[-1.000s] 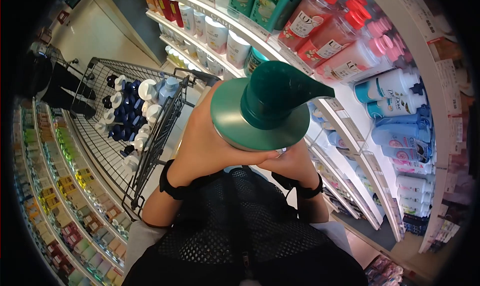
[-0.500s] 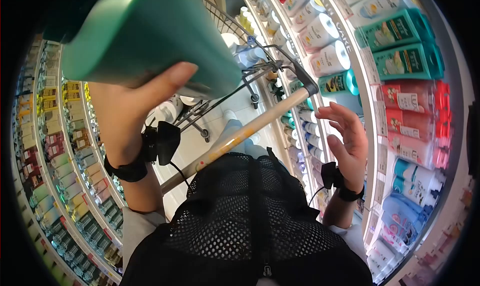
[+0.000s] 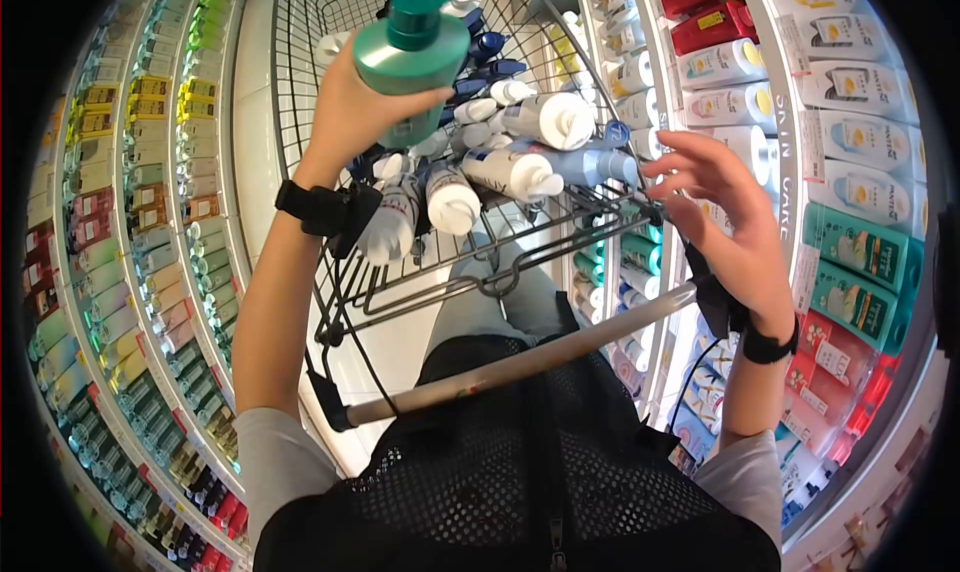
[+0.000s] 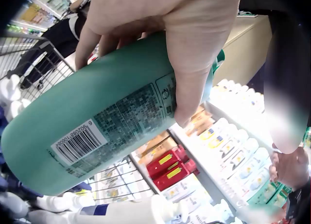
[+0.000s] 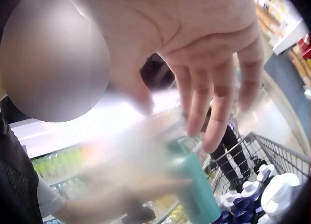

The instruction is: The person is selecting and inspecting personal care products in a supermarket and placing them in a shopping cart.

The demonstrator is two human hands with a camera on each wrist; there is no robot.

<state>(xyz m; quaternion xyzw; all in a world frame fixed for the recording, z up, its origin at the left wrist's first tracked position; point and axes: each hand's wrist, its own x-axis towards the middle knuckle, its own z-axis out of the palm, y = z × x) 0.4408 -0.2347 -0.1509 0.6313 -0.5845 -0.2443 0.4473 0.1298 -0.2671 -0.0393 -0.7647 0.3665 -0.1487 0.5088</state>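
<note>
A green pump bottle (image 3: 410,57) is gripped by my left hand (image 3: 350,112), over the bottles in the wire cart (image 3: 300,82). In the left wrist view the fingers and thumb wrap the green bottle (image 4: 97,112), its barcode label showing. My right hand (image 3: 725,207) hangs with parted, slightly bent fingers beside the cart's right rear corner and holds nothing. The right wrist view shows that hand (image 5: 194,54) with spread fingers, the green bottle (image 5: 197,185) beyond it.
White and blue pump bottles (image 3: 510,172) lie in the cart behind its handle bar (image 3: 520,362). Shelves of bottles (image 3: 845,152) stand on the right, with more shelved goods (image 3: 150,212) on the left. Another person's dark-clothed legs (image 5: 235,158) are beyond the cart.
My left hand has carried the green bottle away from my body, over the cart. The right hand, which was at the bottle a second ago, is off it. The view has turned toward the cart.
</note>
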